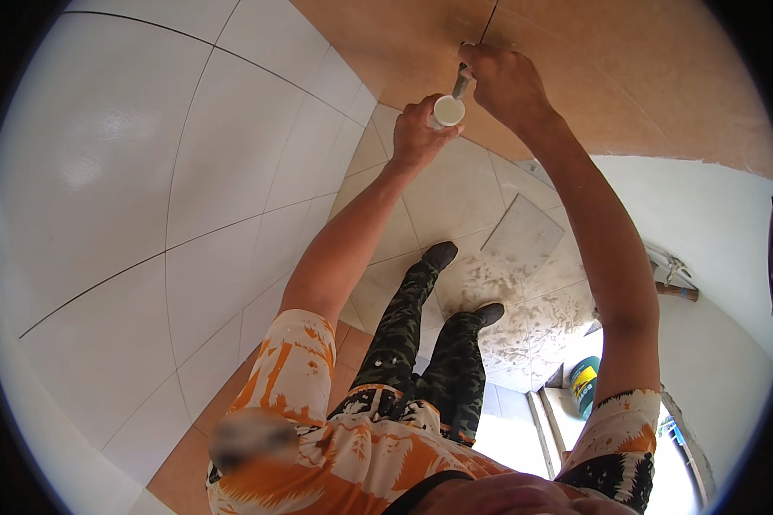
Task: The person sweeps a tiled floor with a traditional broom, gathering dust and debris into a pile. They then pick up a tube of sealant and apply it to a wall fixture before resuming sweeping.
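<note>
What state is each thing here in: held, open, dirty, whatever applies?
White cup: open-topped, pale contents inside, held by left hand
Narrow tool: gripped in right hand
Brown wall: faintly smudged in places
Floor tiles: dirt-smeared
Grey tile: lying flat on floor tiles
Green tub: open or closed, can't tell

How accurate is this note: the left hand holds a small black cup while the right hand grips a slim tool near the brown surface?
One slip: the cup is white, not black, as the head view shows. The left hand does hold it, and the right hand grips a slim tool near the brown surface.
</note>
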Demonstrator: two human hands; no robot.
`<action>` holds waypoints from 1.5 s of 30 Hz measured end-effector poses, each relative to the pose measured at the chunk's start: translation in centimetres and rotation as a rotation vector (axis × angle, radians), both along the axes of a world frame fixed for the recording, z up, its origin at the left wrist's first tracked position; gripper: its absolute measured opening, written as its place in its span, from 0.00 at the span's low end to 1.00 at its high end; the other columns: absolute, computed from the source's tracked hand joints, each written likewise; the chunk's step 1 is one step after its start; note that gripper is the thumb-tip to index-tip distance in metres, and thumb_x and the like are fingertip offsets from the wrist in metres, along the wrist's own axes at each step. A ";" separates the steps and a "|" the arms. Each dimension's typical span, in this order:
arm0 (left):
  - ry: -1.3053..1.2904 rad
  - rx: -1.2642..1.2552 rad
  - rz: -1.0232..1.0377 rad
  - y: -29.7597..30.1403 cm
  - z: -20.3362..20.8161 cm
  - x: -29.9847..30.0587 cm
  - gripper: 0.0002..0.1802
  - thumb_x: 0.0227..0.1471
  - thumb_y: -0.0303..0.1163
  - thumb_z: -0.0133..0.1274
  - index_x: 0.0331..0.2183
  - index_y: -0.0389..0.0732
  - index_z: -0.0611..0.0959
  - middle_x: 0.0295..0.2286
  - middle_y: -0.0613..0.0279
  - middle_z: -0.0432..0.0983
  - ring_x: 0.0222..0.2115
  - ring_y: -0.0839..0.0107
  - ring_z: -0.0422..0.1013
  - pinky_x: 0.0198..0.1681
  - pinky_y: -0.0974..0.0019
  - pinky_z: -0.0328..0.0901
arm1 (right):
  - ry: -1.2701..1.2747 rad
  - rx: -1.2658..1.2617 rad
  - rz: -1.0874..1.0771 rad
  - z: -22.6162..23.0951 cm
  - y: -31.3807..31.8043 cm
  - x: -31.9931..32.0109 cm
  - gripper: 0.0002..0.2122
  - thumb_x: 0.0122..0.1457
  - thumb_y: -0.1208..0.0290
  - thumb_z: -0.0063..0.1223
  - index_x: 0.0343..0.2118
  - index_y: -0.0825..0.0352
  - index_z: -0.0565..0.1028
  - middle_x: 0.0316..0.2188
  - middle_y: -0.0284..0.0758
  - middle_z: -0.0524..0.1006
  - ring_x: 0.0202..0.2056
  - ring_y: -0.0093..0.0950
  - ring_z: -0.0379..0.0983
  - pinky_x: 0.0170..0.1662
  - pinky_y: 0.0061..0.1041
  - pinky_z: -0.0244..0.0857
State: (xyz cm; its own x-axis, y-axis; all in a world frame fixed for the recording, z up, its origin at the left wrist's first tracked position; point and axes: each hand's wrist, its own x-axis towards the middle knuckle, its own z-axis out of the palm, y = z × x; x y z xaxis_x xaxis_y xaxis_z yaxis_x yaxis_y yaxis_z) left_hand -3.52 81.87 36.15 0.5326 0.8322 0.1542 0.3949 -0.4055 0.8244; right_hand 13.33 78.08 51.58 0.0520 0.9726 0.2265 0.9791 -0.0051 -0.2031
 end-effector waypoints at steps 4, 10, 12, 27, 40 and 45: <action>-0.016 -0.007 -0.001 -0.1 0.3 0.3 0.31 0.40 0.39 0.74 0.49 0.48 0.83 0.37 0.55 0.84 0.40 0.53 0.80 0.44 0.51 0.75 | -0.048 0.052 0.045 -0.2 0.2 0.3 0.08 0.48 0.76 0.64 0.31 0.67 0.76 0.27 0.39 0.82 0.27 0.38 0.82 0.29 0.35 0.77; -0.035 -0.014 -0.005 -0.2 0.7 0.8 0.32 0.39 0.39 0.74 0.49 0.49 0.83 0.36 0.55 0.83 0.39 0.53 0.80 0.44 0.51 0.75 | -0.209 0.095 0.148 -1.0 0.2 1.1 0.08 0.49 0.74 0.61 0.32 0.68 0.76 0.22 0.39 0.81 0.21 0.37 0.81 0.25 0.33 0.75; -0.025 -0.021 0.001 -0.2 0.5 1.0 0.32 0.39 0.39 0.74 0.49 0.49 0.83 0.36 0.55 0.83 0.39 0.53 0.80 0.44 0.52 0.75 | -0.240 0.053 0.159 -1.0 0.2 1.3 0.08 0.50 0.74 0.61 0.32 0.68 0.76 0.23 0.39 0.82 0.21 0.37 0.81 0.25 0.33 0.75; -0.056 -0.055 -0.013 -0.3 1.6 0.9 0.32 0.39 0.38 0.75 0.49 0.47 0.82 0.36 0.56 0.84 0.39 0.53 0.79 0.44 0.51 0.74 | -0.458 -0.041 0.285 1.5 0.3 1.3 0.08 0.54 0.74 0.61 0.37 0.66 0.76 0.31 0.36 0.82 0.29 0.32 0.82 0.30 0.30 0.76; 0.007 -0.091 0.004 -0.3 1.3 0.8 0.34 0.41 0.39 0.74 0.52 0.46 0.82 0.39 0.54 0.82 0.43 0.56 0.77 0.48 0.54 0.73 | -0.419 -0.408 0.028 2.9 1.8 -1.2 0.06 0.50 0.73 0.65 0.32 0.66 0.82 0.30 0.38 0.84 0.34 0.33 0.85 0.32 0.32 0.79; -0.009 -0.082 0.002 -0.1 1.4 1.1 0.34 0.41 0.39 0.74 0.52 0.46 0.82 0.38 0.55 0.82 0.42 0.55 0.77 0.47 0.54 0.73 | -0.380 -0.465 -0.205 2.6 2.0 -3.4 0.06 0.51 0.72 0.66 0.33 0.64 0.82 0.28 0.36 0.84 0.34 0.34 0.85 0.32 0.33 0.80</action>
